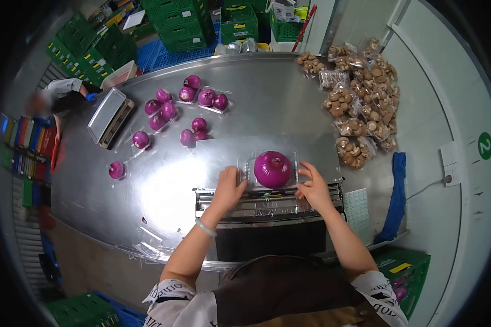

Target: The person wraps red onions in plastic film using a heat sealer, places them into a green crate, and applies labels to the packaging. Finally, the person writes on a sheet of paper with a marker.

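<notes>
Onion [272,169] sits on film [275,206] at wrapper [267,219]. Left hand [229,188] and right hand [312,188] flank it, fingers apart, resting flat on film. Mushroom packs [365,98] lie well apart.

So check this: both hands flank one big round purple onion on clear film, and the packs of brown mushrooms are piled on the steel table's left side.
One error: the head view shows the packs of brown mushrooms piled on the steel table's right side, not the left. Left hand and right hand flank the big round purple onion on clear film.
</notes>
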Available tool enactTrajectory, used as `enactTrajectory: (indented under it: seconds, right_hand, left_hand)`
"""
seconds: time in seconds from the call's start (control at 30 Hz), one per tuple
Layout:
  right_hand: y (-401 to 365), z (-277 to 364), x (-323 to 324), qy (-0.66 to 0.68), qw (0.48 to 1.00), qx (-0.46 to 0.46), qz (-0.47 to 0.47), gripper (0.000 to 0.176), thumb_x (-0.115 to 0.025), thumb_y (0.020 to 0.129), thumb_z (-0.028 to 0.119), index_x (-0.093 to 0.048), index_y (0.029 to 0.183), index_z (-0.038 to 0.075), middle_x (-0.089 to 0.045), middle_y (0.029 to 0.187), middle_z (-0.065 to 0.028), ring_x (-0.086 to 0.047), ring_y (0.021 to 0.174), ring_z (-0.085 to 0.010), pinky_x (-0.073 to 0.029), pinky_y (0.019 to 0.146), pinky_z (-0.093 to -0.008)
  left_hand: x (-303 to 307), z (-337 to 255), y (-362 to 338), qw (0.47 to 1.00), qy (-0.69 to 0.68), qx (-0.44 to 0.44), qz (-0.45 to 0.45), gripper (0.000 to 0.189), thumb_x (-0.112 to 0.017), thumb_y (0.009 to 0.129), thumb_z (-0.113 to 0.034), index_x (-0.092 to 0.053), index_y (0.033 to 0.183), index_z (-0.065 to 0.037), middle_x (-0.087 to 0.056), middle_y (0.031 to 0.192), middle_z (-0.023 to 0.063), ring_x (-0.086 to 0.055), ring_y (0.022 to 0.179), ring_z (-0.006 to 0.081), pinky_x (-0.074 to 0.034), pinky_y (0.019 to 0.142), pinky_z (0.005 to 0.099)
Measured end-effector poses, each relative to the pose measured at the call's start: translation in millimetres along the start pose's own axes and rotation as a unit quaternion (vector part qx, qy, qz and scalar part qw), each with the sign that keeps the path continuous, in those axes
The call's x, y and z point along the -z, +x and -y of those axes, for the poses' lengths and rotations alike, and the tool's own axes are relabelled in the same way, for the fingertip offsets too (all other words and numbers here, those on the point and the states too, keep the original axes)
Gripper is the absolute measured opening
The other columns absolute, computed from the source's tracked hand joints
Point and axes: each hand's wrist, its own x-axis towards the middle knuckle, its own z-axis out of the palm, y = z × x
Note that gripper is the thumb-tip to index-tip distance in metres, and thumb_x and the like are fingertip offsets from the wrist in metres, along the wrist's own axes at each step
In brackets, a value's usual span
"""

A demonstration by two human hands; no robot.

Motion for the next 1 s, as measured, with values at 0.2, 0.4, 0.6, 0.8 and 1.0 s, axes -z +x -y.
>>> enactTrajectory:
  seconds: [0.2,0.4,0.6,0.8,1.0]
  right_hand:
    - [-56,3,58,-0.407,0.887,0.176,-0.130,0.032,-0.075,0.074,0.026,-0.067,0.094,0.002,-0.060,0.093,-0.0105,-0.053,0.095,-0.0300,-0.043,0.083,-0.0406]
    - [-48,-49,28,-0.530,0.836,0.093,-0.106,0.035,-0.072,0.075,0.038,-0.068,0.078,0.003,-0.060,0.083,-0.0075,-0.055,0.089,-0.0267,-0.040,0.081,-0.0416]
    - [-64,-13,69,0.032,0.990,-0.090,0.100,0.023,-0.061,0.090,0.022,-0.054,0.075,0.005,-0.056,0.067,-0.0057,-0.052,0.065,-0.0197,-0.041,0.059,-0.0310]
    - [-35,90,49,0.481,0.863,0.126,0.085,0.019,-0.050,0.096,0.021,-0.046,0.083,0.007,-0.060,0.082,-0.0154,-0.054,0.076,-0.0244,-0.043,0.070,-0.0381]
    - [115,26,8,-0.040,0.980,0.177,-0.078,0.017,-0.048,0.098,0.018,-0.048,0.093,0.002,-0.064,0.111,-0.0136,-0.059,0.098,-0.0179,-0.045,0.087,-0.0298]
  left_hand:
    - [71,18,-75,0.988,0.018,0.121,-0.096,0.020,-0.069,0.082,-0.016,-0.067,0.093,0.000,-0.063,0.083,0.0136,-0.057,0.074,0.0297,-0.046,0.069,0.0406]
    - [7,15,-88,0.982,0.140,0.066,-0.113,0.017,-0.072,0.078,-0.021,-0.069,0.073,-0.005,-0.062,0.076,0.0098,-0.055,0.077,0.0304,-0.040,0.069,0.0430]
    - [80,0,-74,0.886,-0.357,0.203,0.216,0.026,-0.054,0.096,-0.021,-0.051,0.075,-0.007,-0.051,0.070,-0.0011,-0.049,0.071,0.0103,-0.041,0.069,0.0267]
    - [133,-55,-9,0.697,-0.704,-0.016,0.137,0.020,-0.055,0.092,-0.024,-0.052,0.090,-0.004,-0.063,0.084,0.0213,-0.064,0.082,0.0302,-0.054,0.075,0.0378]
    - [9,8,97,0.970,-0.214,0.007,-0.116,0.019,-0.043,0.100,-0.019,-0.045,0.093,-0.001,-0.065,0.102,0.0236,-0.063,0.097,0.0362,-0.048,0.087,0.0420]
